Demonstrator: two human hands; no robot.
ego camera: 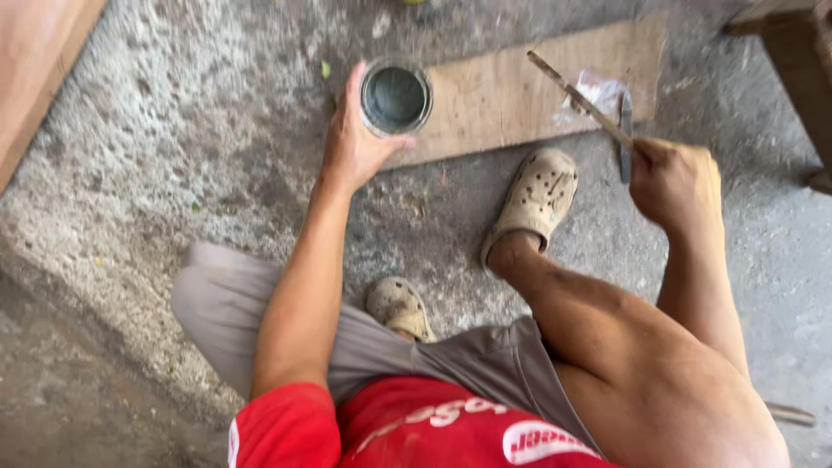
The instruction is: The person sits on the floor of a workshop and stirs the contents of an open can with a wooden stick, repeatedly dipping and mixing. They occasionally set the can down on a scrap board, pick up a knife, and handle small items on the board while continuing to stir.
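My left hand (354,139) is wrapped around a small round open can (396,95) with dark grey stuff inside, held at the near edge of a flat brown board (511,91) on the concrete floor. My right hand (676,182) is closed on a thin wooden stick (576,97) that slants up and to the left over the board, its tip apart from the can. A narrow metal blade tool (626,130) lies on the floor just under that stick. I am squatting, with my knees and beige clogs (537,195) below the hands.
Rough grey concrete floor (173,130) spreads all around. A wooden plank edge (35,78) runs along the far left. A dark wooden furniture leg (802,69) stands at the upper right. A crumpled bit of clear plastic (598,87) lies on the board.
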